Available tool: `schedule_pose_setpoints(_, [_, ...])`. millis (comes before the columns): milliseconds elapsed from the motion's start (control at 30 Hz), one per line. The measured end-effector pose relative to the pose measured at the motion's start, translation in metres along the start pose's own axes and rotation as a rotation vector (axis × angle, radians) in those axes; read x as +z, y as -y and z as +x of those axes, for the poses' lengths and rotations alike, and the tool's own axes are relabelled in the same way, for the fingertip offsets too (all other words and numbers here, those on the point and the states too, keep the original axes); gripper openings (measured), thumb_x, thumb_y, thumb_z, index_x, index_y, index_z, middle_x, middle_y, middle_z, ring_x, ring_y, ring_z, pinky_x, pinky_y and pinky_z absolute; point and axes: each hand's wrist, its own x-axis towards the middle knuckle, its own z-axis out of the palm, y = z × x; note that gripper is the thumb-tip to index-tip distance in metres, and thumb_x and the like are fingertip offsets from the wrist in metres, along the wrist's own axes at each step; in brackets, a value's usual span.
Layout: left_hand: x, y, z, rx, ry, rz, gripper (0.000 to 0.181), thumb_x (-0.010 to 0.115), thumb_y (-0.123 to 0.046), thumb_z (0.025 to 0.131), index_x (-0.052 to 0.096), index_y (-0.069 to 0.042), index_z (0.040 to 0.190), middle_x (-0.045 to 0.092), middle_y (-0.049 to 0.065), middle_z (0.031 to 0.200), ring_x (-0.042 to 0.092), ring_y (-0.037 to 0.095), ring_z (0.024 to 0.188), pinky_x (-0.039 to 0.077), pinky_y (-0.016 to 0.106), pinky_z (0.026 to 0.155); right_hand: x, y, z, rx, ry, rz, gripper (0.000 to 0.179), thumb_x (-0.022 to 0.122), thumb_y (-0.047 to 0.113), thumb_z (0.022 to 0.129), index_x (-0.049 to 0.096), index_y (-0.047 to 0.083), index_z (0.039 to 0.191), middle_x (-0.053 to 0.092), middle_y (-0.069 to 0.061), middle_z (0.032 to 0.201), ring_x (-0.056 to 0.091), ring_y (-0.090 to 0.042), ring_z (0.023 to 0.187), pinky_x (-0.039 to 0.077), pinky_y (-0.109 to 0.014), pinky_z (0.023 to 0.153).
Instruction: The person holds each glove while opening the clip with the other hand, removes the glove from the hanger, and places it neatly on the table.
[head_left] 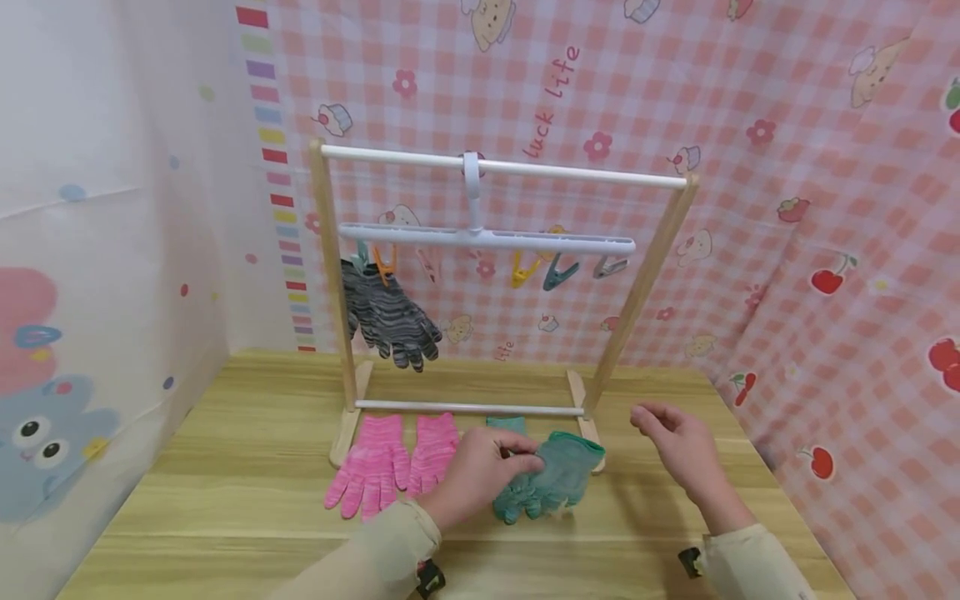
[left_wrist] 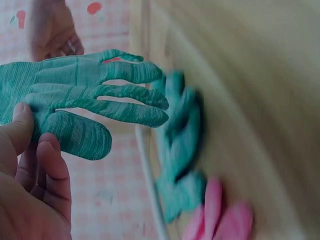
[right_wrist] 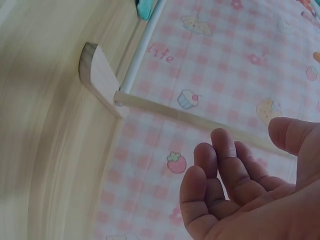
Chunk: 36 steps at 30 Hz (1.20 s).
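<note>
Between thumb and fingers, my left hand [head_left: 477, 471] pinches a green knit glove [head_left: 568, 468] near its thumb. In the left wrist view the held glove [left_wrist: 75, 82] is spread out flat, its fingers pointing right, clear of the table. A second green glove [left_wrist: 180, 145] lies beneath it, mostly covered in the head view. My right hand [head_left: 678, 446] is raised to the right of the held glove, apart from it. Its fingers bend loosely with nothing in them, as the right wrist view also shows. Two pink gloves [head_left: 372, 457] lie on the table left of my left hand.
A wooden rack [head_left: 637, 292] with white bars stands behind the gloves. From its top bar hangs a white hanger [head_left: 555, 242] with several clips, among them a yellow clip [head_left: 525, 271] and a blue clip [head_left: 558, 272]. Striped black-grey gloves [head_left: 390, 317] hang at its left end.
</note>
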Motion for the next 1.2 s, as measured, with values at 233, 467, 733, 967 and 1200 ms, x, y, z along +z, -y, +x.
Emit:
schedule_pose_setpoints(233, [0.054, 0.002, 0.005, -0.16, 0.055, -0.269, 0.016, 0.086, -0.021, 0.092, 0.085, -0.01, 0.104, 0.081, 0.001, 0.087, 0.063, 0.003, 0.058, 0.052, 0.023, 0.05, -0.009, -0.004, -0.002, 0.042, 0.019, 0.016, 0.067, 0.054, 0.058, 0.109, 0.061, 0.004, 0.148, 0.072, -0.016, 0.14, 0.065, -0.036, 0.132, 0.055, -0.051, 0.106])
schedule_pose_setpoints(467, [0.102, 0.018, 0.005, -0.375, 0.092, -0.292, 0.015, 0.077, -0.006, 0.098, 0.076, -0.001, 0.111, 0.072, 0.0, 0.076, 0.061, 0.008, 0.05, 0.054, 0.027, 0.043, -0.011, -0.005, -0.004, 0.044, 0.026, 0.047, 0.065, 0.055, 0.055, 0.109, 0.061, 0.004, 0.148, 0.071, -0.017, 0.141, 0.063, -0.036, 0.134, 0.051, -0.055, 0.111])
schedule_pose_setpoints(733, [0.116, 0.016, 0.005, -0.416, 0.113, -0.152, 0.027, 0.071, 0.001, 0.098, 0.06, -0.014, 0.118, 0.066, 0.001, 0.071, 0.056, 0.013, 0.045, 0.045, 0.026, 0.038, -0.013, -0.012, -0.005, 0.052, 0.037, 0.033, 0.067, 0.054, 0.056, 0.109, 0.058, 0.003, 0.15, 0.069, -0.019, 0.144, 0.062, -0.037, 0.135, 0.052, -0.057, 0.11])
schedule_pose_setpoints(967, [0.117, 0.011, 0.001, -0.176, 0.116, 0.274, 0.01, 0.077, -0.009, 0.097, 0.078, -0.01, 0.107, 0.075, 0.005, 0.109, 0.07, 0.013, 0.089, 0.058, 0.026, 0.073, -0.007, -0.012, -0.003, 0.043, 0.056, 0.06, 0.069, 0.055, 0.059, 0.108, 0.059, 0.004, 0.149, 0.07, -0.017, 0.143, 0.063, -0.036, 0.135, 0.052, -0.055, 0.11])
schedule_pose_setpoints(1200, [0.118, -0.001, -0.011, 0.356, 0.442, 0.882, 0.036, 0.067, -0.051, 0.104, 0.078, -0.026, 0.127, 0.072, -0.009, 0.136, 0.064, 0.007, 0.126, 0.053, 0.024, 0.104, -0.004, -0.011, -0.002, 0.052, 0.054, 0.05, 0.061, 0.055, 0.053, 0.11, 0.063, 0.004, 0.145, 0.072, -0.016, 0.138, 0.065, -0.028, 0.125, 0.055, -0.033, 0.098])
